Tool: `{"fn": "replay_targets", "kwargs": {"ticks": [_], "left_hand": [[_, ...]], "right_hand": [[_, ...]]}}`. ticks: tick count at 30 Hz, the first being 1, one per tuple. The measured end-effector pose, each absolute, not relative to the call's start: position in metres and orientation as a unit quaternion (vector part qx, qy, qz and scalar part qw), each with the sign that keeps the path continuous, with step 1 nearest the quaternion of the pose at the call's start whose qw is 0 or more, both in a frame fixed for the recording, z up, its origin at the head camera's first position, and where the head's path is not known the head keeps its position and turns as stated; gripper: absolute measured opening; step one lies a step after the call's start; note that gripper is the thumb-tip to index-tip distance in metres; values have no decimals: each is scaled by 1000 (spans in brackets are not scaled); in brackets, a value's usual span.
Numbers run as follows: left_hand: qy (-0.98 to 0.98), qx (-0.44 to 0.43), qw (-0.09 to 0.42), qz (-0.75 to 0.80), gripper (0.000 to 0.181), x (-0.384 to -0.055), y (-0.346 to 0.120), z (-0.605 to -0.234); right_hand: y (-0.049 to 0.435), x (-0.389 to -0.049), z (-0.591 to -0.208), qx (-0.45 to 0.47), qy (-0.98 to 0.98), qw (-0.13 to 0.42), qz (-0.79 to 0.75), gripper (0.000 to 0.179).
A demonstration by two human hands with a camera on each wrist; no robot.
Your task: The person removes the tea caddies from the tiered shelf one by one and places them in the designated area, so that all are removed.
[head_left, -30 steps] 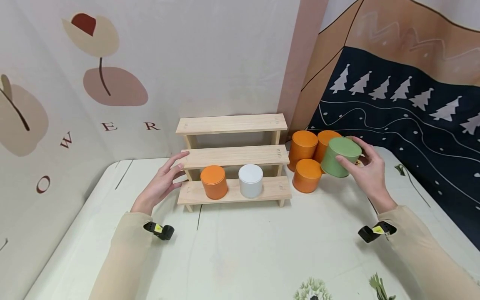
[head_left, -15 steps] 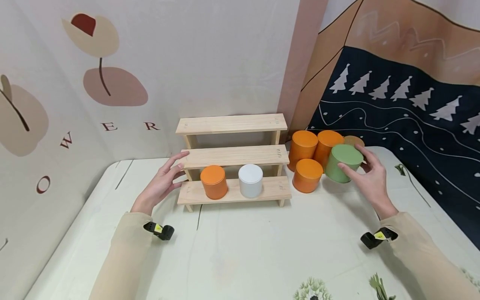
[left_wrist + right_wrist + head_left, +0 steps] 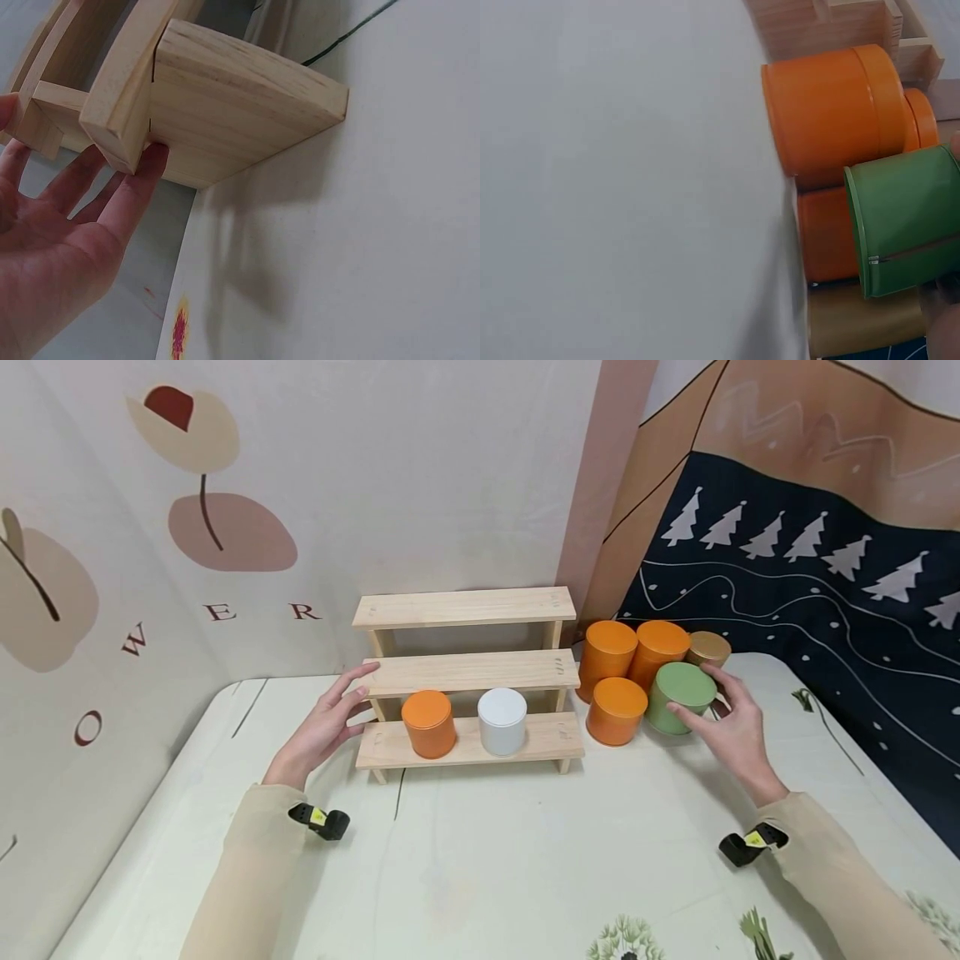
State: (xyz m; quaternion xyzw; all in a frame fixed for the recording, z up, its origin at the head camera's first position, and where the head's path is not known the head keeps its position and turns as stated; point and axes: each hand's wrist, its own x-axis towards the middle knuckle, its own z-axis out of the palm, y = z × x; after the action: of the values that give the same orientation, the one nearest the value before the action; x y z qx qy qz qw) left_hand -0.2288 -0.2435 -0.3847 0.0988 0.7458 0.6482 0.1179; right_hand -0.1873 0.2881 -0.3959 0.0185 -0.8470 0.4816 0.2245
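My right hand (image 3: 735, 731) pinches a small green tin (image 3: 681, 695) between thumb and fingers, just right of the front orange tin. In the right wrist view the green tin (image 3: 904, 221) overlaps an orange tin and a gold tin behind it. At the left end of a three-step wooden display stand (image 3: 480, 672), my left hand (image 3: 322, 731) touches the middle shelf with its fingers. The left wrist view has those fingers (image 3: 139, 187) stretched out against the shelf ends. An orange tin (image 3: 428, 725) and a white tin (image 3: 502, 722) stand upright on the lowest shelf.
Two taller orange tins (image 3: 607, 658) (image 3: 658, 653), a shorter orange tin (image 3: 617, 712) and a gold-lidded tin (image 3: 708, 648) stand close together right of the stand. Printed cloth hangs behind. A pale cloth (image 3: 480, 860) with printed plants covers the table.
My right hand has brought the green tin down and slightly toward me, beside the front orange tin. The gold-lidded tin has come into sight behind it. My left hand stays put.
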Motion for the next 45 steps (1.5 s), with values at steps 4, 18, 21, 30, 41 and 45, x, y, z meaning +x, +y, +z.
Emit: {"fn": "replay_targets", "kwargs": {"ticks": [4, 18, 21, 30, 41, 45], "left_hand": [[745, 99, 118, 649, 53, -229, -243, -385], [741, 88, 111, 656, 51, -228, -240, -385], [748, 83, 105, 650, 50, -228, -240, -384], [773, 88, 70, 624, 54, -224, -244, -382], [770, 110, 41, 628, 57, -211, -260, -376], [769, 112, 48, 627, 57, -207, -265, -379]], "right_hand": [[289, -190, -404, 22, -848, 216, 483, 75], [288, -193, -409, 20, -869, 154, 469, 77], [287, -193, -408, 18, -872, 145, 468, 78], [287, -193, -406, 27, -877, 138, 459, 83], [280, -192, -387, 40, -863, 178, 471, 72], [276, -192, -381, 51, -861, 192, 468, 69]]}}
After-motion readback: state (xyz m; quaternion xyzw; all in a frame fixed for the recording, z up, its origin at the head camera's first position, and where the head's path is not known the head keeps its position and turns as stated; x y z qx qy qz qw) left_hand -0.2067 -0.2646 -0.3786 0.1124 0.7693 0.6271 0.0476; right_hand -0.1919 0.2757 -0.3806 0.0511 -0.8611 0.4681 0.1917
